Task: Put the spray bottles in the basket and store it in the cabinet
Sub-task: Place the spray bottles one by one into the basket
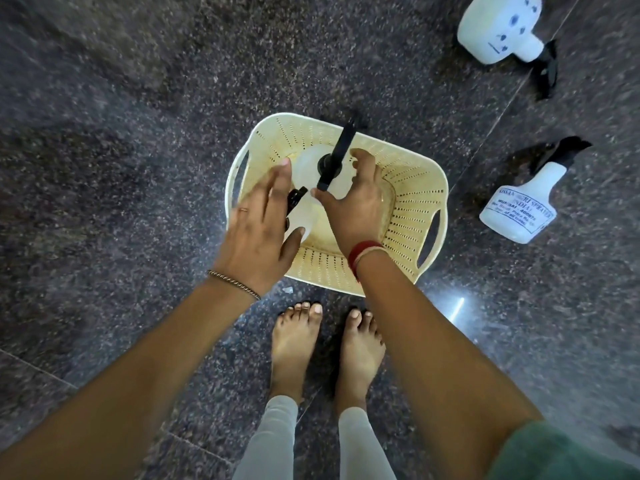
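A cream perforated basket stands on the dark granite floor in front of my bare feet. Two white spray bottles with black trigger heads are in its left half. One is upright with its sprayer pointing away from me. The other sits nearer me, partly under my left hand. That hand hovers over it with fingers spread. My right hand is curled loosely over the upright bottle, its thumb by the trigger's end and its fingers apart. Two more white spray bottles lie on the floor to the right, one far, one nearer.
My feet stand just behind the basket's near rim. The basket's right half shows bare bottom, with handle slots at both ends. A floor tile seam runs diagonally between the basket and the two lying bottles.
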Available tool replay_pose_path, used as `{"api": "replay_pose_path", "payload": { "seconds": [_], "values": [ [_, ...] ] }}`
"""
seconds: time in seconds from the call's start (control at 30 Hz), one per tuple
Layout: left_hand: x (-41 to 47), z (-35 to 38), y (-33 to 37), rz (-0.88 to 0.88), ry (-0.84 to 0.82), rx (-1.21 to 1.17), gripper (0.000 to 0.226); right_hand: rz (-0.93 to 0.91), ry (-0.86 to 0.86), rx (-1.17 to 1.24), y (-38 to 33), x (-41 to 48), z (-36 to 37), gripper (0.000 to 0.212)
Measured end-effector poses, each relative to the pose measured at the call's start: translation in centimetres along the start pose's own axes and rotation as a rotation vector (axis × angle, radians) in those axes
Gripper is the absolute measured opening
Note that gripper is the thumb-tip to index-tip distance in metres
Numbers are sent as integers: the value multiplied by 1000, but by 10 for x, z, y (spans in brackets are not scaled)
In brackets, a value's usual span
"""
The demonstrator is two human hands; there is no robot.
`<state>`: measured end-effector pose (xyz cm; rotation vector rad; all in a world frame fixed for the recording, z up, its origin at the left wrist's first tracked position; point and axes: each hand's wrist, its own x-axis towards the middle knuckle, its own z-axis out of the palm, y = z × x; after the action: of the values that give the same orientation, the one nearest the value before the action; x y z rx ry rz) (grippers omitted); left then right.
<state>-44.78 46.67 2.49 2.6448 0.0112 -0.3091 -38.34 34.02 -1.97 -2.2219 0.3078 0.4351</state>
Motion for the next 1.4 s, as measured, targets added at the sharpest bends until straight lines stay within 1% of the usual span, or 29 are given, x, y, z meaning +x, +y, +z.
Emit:
{"api": "replay_pose_path", "payload": {
  "seconds": [0.03,0.1,0.17,0.27,0.33,0.37,0.47,0.53,0.63,0.7,0.8,0.83,0.9,1.0,1.13,1.27,1.4],
  "values": [
    [-1,-3,6,9,77,37,78,-19,21,-4,3,-4,-7,69],
    [1,-4,30,38,254,32,74,-71,105,15,10,-12,-27,67],
    [8,-1,63,74,356,-15,71,-126,196,27,18,-20,-49,62],
    [24,15,118,154,318,-42,70,-171,270,2,30,-24,-79,54],
    [35,23,142,179,277,-39,70,-207,315,25,37,-22,-95,50],
    [42,27,150,184,261,-45,69,-224,366,41,42,-20,-104,50],
    [60,43,172,181,218,-50,68,-206,551,-3,63,-4,-130,64],
    [74,57,189,188,157,-18,70,-102,597,-83,84,8,-148,76],
    [96,79,210,241,7,62,77,92,557,-174,121,30,-167,94],
    [106,93,220,302,-71,110,81,186,507,-229,152,43,-179,100],
    [114,107,222,339,-129,149,84,288,356,-296,188,61,-185,107],
    [116,111,220,342,-142,160,84,303,310,-279,195,67,-184,109],
    [117,120,218,349,-174,171,85,309,273,-185,202,79,-181,109],
    [115,129,216,372,-228,179,86,346,318,-77,200,95,-176,105],
    [117,132,215,363,-264,166,86,399,369,-24,196,101,-175,101],
    [127,121,212,322,-264,124,79,384,381,6,191,91,-169,102],
    [134,106,205,282,-234,86,70,319,458,81,175,64,-156,102]
  ]
}}
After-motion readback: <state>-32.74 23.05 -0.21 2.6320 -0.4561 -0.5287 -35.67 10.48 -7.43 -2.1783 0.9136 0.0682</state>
